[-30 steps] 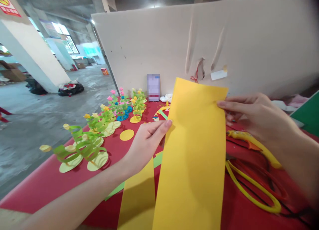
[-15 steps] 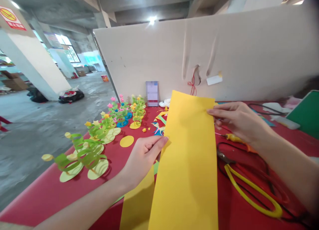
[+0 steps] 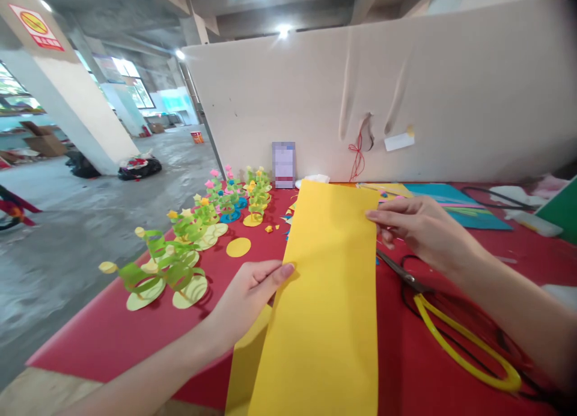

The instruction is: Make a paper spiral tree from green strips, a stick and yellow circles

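Note:
A long strip of yellow paper (image 3: 331,284) spans the space between my hands, its near end running out of view at the bottom. My left hand (image 3: 246,302) pinches its left edge between thumb and fingers. My right hand (image 3: 419,226) grips the right edge close to the upper corner. Under the left side of the strip shows another yellow sheet (image 3: 247,359). Scissors with yellow handles (image 3: 455,350) lie on the table below my right forearm. Left of the strip, a yellow paper disc (image 3: 238,247) lies flat on the red cloth.
Several paper flowers with curled green stems (image 3: 180,253) stand on round bases along the table's left side. A phone (image 3: 283,165) leans on the white panel (image 3: 288,97) behind. Blue paper (image 3: 469,202) lies at the back right, near a green board (image 3: 561,211).
The yellow strip has come slightly lower and nearer, both hands still gripping its edges. The view has shifted a little left, and more of the blue paper at the back shows now.

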Tool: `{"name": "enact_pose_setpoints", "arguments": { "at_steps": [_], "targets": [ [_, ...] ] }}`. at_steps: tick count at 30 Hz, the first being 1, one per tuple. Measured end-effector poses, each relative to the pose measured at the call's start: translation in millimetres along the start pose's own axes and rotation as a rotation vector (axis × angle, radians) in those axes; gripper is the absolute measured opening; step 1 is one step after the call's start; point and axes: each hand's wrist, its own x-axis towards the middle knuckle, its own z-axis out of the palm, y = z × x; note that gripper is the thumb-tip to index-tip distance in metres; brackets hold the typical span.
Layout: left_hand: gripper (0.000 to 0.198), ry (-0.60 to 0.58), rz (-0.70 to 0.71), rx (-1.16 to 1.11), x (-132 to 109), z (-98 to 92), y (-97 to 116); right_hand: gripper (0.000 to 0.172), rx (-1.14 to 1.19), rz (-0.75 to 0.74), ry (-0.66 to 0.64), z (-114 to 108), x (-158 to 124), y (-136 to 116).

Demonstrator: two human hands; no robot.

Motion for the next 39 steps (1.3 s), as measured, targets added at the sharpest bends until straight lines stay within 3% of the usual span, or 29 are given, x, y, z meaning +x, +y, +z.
{"name": "enact_pose_setpoints", "arguments": {
  "at_steps": [10, 15, 18, 22, 24, 28, 32, 39],
  "targets": [
    [0.031, -0.084, 0.037, -0.057, -4, 5.3, -4, 0.015, 0.002, 0.036, 0.023, -2, 6, 6],
    [0.026, -0.127, -0.025, -0.038, -6, 3.4, -10, 0.015, 0.033, 0.040, 0.024, 1, 7, 8],
    [0.024, -0.159, -0.071, -0.041, -8, -0.5, -18, 0.012, 0.052, 0.018, 0.085, -10, 11, 6],
    [0.020, -0.060, -0.056, -0.026, -8, -7.5, -26, 0.010, 0.083, -0.070, 0.247, -36, 20, 1],
    [0.025, -0.067, -0.046, -0.120, -6, -9.5, -29, 0.012, 0.087, -0.073, 0.261, -42, 22, 0],
    [0.023, -0.072, -0.007, -0.241, -4, -6.4, -32, 0.011, 0.078, -0.030, 0.165, -27, 16, -2],
    [0.031, -0.229, -0.028, -0.260, -9, 3.1, -30, 0.012, 0.075, -0.027, 0.108, -10, 7, -2],
    [0.032, -0.301, -0.125, -0.280, -17, 0.0, -22, 0.013, 0.040, -0.053, 0.136, -11, 0, -4]
  ]
}}
